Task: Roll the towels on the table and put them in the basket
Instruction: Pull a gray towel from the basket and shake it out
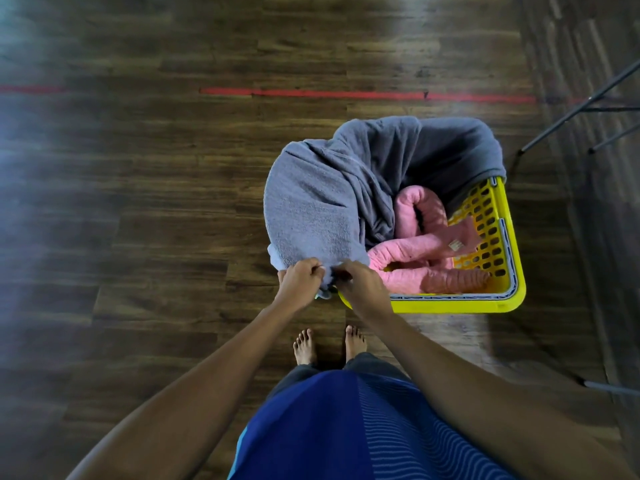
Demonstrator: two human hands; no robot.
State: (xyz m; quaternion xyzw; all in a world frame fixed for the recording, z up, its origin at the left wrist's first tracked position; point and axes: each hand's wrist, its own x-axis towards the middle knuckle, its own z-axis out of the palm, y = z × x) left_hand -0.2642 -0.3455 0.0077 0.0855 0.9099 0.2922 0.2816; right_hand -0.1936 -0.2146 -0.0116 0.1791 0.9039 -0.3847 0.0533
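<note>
While both hands are pinching its near edge, left hand [300, 281] and right hand [360, 285] close together, the grey towel [318, 195] is draping over the yellow basket [498, 303], hiding its far rim. Rolled pink towels [415, 247] are lying inside, partly covered.

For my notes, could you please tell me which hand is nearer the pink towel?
Right. The right hand grips the gray towel just beside the pink towel, at the near corner of the basket; the left hand grips it farther left, over the floor.
</note>
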